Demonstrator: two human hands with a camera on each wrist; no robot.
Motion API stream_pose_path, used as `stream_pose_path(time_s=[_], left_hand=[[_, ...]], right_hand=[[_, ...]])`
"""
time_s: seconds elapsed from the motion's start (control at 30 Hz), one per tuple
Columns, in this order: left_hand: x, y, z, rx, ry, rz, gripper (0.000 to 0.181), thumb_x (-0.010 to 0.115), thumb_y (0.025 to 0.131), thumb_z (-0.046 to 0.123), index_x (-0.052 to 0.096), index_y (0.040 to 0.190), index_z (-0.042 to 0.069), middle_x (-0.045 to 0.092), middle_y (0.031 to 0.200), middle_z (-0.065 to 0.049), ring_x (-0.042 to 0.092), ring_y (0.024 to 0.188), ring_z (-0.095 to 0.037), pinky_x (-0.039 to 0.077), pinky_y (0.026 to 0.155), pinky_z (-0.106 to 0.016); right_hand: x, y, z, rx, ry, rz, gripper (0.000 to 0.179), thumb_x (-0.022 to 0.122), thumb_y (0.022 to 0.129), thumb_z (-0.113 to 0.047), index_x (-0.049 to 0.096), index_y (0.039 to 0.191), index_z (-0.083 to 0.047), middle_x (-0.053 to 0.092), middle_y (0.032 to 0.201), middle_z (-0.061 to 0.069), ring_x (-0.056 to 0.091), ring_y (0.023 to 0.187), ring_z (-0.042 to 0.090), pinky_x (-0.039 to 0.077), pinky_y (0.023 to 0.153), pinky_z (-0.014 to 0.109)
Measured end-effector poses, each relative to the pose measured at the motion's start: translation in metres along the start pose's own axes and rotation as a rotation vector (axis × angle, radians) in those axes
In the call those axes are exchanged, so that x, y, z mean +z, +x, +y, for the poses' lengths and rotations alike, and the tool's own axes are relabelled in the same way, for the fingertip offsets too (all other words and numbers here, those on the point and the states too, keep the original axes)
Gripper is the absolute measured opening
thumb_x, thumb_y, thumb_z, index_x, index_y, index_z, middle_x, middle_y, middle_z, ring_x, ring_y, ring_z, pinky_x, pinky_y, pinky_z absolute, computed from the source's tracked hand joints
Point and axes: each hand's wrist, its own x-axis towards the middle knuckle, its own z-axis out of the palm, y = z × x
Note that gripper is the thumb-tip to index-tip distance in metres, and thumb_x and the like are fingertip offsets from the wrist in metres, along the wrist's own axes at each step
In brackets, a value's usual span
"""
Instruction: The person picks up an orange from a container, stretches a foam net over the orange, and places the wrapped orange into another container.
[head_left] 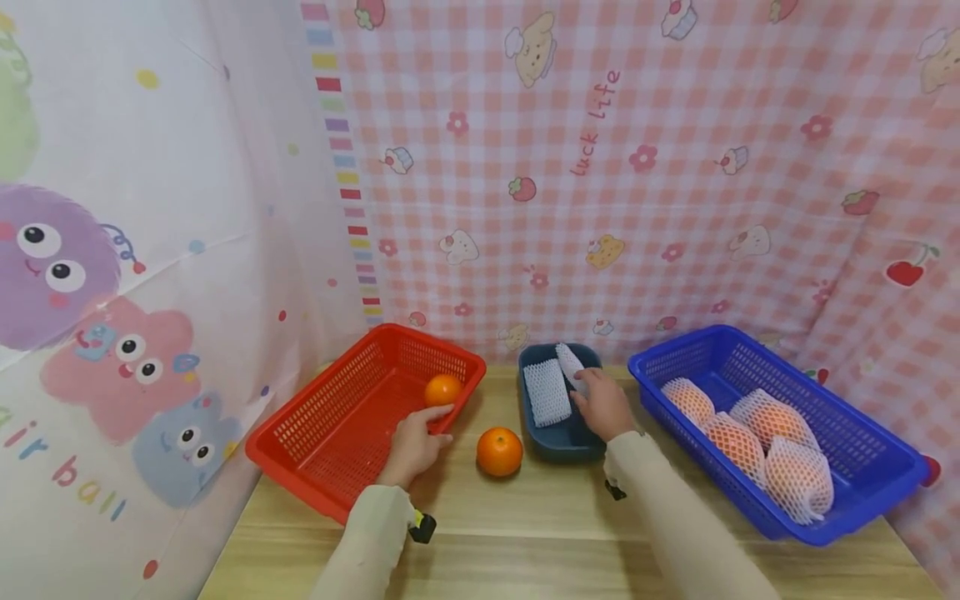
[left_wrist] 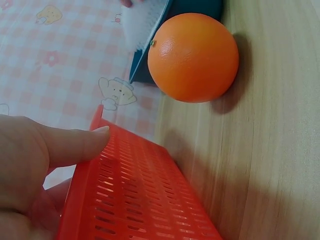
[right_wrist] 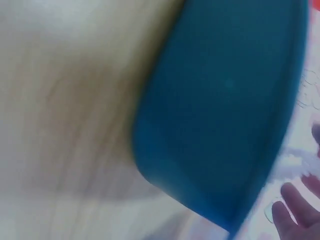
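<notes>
My left hand (head_left: 414, 446) is at the right rim of the red basket (head_left: 300, 487). Its thumb lies over the rim in the left wrist view, while the other fingers are partly hidden behind the basket wall. An orange (head_left: 444, 390) sits inside, just beyond the fingertips. Another orange (head_left: 499, 452) stands on the table between the red basket and a dark teal tray (head_left: 562, 452). Over that tray, my right hand (head_left: 606, 406) pinches a white foam net sleeve (head_left: 572, 367), which is tilted up. A second foam net sleeve (head_left: 548, 392) lies flat beside it.
On the right stands a blue basket (head_left: 847, 417) holding several fruits in foam nets (head_left: 798, 479). All the containers stand on a wooden table (head_left: 517, 554). A pink checked curtain (head_left: 570, 208) hangs close behind them, and a white printed sheet (head_left: 225, 275) hangs at the left.
</notes>
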Motion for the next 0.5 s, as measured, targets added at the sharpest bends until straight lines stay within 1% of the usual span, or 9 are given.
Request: stream_pose_path(time_s=[0.17, 0.23, 0.3, 0.4, 0.5], left_hand=[[0.001, -0.001, 0.001, -0.002, 0.004, 0.012, 0.050, 0.078, 0.080, 0.007, 0.067, 0.127, 0.021, 0.062, 0.128, -0.011, 0.056, 0.104, -0.032, 0.041, 0.091, -0.051], [0.002, -0.001, 0.001, 0.001, 0.009, 0.013, 0.050, 0.078, 0.080, 0.006, 0.067, 0.127, 0.021, 0.062, 0.127, -0.012, 0.056, 0.103, -0.032, 0.042, 0.090, -0.051], [0.002, -0.002, 0.001, -0.003, 0.009, 0.016, 0.050, 0.078, 0.081, 0.006, 0.067, 0.127, 0.021, 0.062, 0.127, -0.012, 0.056, 0.103, -0.032, 0.042, 0.090, -0.050], [0.002, -0.001, 0.002, 0.005, 0.014, 0.016, 0.050, 0.077, 0.081, 0.005, 0.067, 0.127, 0.020, 0.062, 0.126, -0.013, 0.056, 0.103, -0.032, 0.043, 0.090, -0.051], [0.001, -0.002, 0.003, -0.006, 0.013, 0.009, 0.050, 0.076, 0.082, 0.005, 0.066, 0.128, 0.020, 0.062, 0.127, -0.013, 0.056, 0.102, -0.032, 0.043, 0.091, -0.051]], right_hand=[[-0.021, 0.004, -0.002, 0.038, 0.017, 0.159, 0.026, 0.072, 0.083, -0.001, 0.064, 0.107, -0.003, 0.063, 0.106, 0.016, 0.062, 0.092, 0.038, 0.049, 0.077, 0.053], [-0.027, 0.005, -0.001, 0.047, 0.026, 0.210, 0.025, 0.069, 0.083, 0.003, 0.064, 0.107, -0.003, 0.062, 0.105, 0.017, 0.061, 0.093, 0.038, 0.048, 0.079, 0.053], [-0.032, 0.006, -0.001, 0.050, 0.053, 0.253, 0.028, 0.067, 0.084, 0.005, 0.064, 0.110, -0.002, 0.062, 0.102, 0.018, 0.060, 0.091, 0.038, 0.048, 0.078, 0.053], [-0.039, 0.006, -0.001, 0.051, 0.128, 0.287, 0.039, 0.065, 0.085, 0.007, 0.062, 0.123, -0.005, 0.061, 0.096, 0.019, 0.060, 0.085, 0.035, 0.050, 0.074, 0.050], [-0.049, 0.003, -0.008, 0.080, 0.235, 0.282, 0.050, 0.065, 0.087, 0.004, 0.056, 0.134, -0.008, 0.059, 0.091, 0.016, 0.060, 0.078, 0.030, 0.051, 0.065, 0.045]])
